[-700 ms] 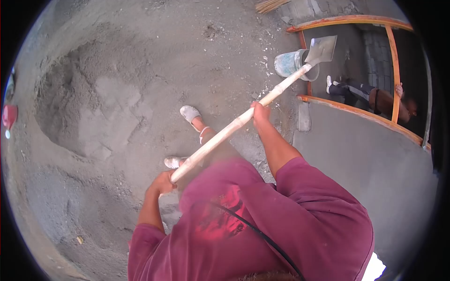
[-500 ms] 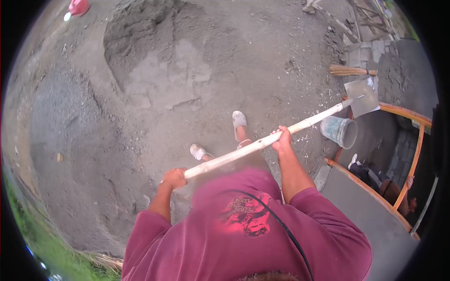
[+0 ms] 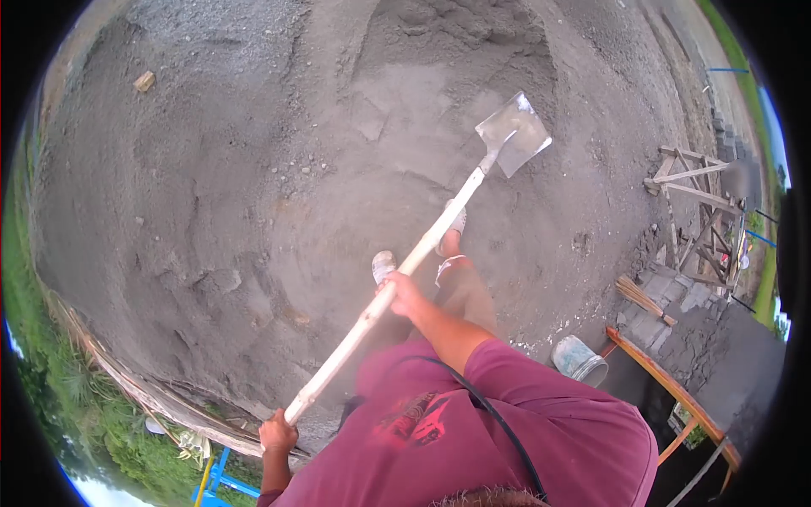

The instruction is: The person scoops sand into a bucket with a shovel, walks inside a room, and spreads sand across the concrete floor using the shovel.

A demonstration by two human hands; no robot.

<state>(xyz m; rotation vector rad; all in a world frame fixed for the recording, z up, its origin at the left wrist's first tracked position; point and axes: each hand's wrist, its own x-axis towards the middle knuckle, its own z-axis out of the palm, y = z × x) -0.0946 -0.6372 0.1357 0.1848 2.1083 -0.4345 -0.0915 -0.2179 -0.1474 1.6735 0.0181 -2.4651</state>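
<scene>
A shovel (image 3: 439,226) with a long pale wooden handle slants across the front of my body. My left hand (image 3: 277,433) is closed round the handle's lower end, at the left of the view. Farther up the shaft, my right hand (image 3: 404,294) wraps around it near the middle. The flat, squarish metal blade (image 3: 515,135) points away from me to the upper right, over the grey ground. No load shows on the blade. Beneath the handle are my feet in light-coloured shoes.
A sand pile (image 3: 456,42) rises ahead, with grey gravel (image 3: 220,34) to its left. At the right lie a battered bucket (image 3: 579,361) and a stick bundle (image 3: 645,301), near an orange-edged opening (image 3: 667,384). Wooden trestles (image 3: 697,182) stand farther back.
My body and view have turned left. The shovel blade has swung from beside the bucket and opening towards the sand pile. Both hands have stayed on the handle.
</scene>
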